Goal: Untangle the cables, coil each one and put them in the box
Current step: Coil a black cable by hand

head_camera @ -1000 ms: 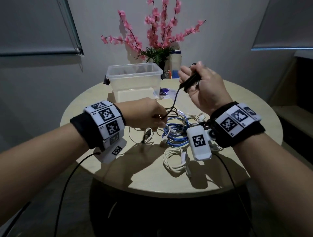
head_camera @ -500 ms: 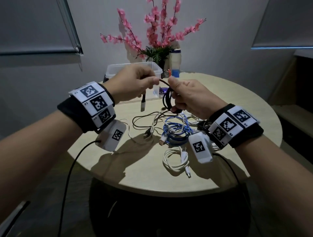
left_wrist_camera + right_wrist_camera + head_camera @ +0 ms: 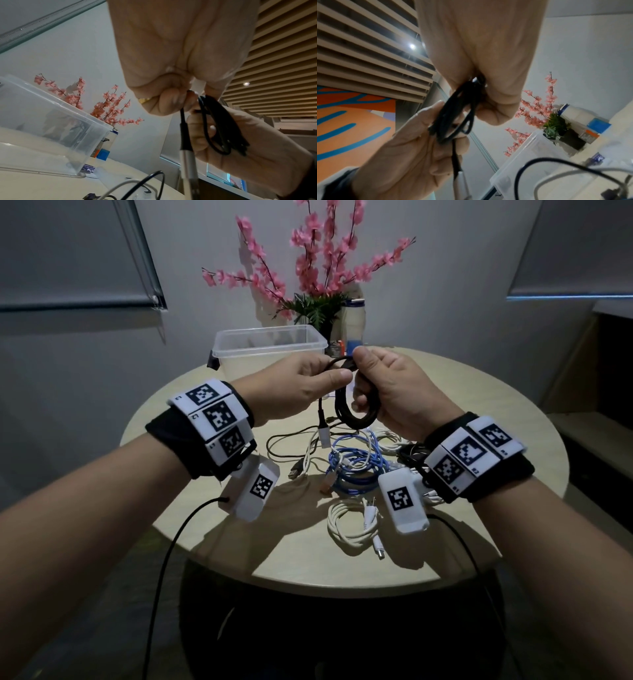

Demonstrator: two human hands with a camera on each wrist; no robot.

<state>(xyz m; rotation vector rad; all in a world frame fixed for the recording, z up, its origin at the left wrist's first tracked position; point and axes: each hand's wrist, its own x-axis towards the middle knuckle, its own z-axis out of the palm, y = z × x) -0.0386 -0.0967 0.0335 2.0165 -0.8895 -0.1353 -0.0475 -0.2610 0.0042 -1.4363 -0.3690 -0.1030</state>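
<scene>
Both hands are holding the black cable [image 3: 356,409] above the table [image 3: 205,535]: right hand [image 3: 394,392] gripping the coil, left hand [image 3: 294,392] pinching the tail (plug dangling). Light, springy; judged best gripped across all loops.

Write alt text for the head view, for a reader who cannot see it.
Two hands hold a coiled black cable above a round table: the right hand grips the coil, the left hand pinches its loose end. Below lie tangled blue cables, white cables and a clear plastic box behind.
</scene>
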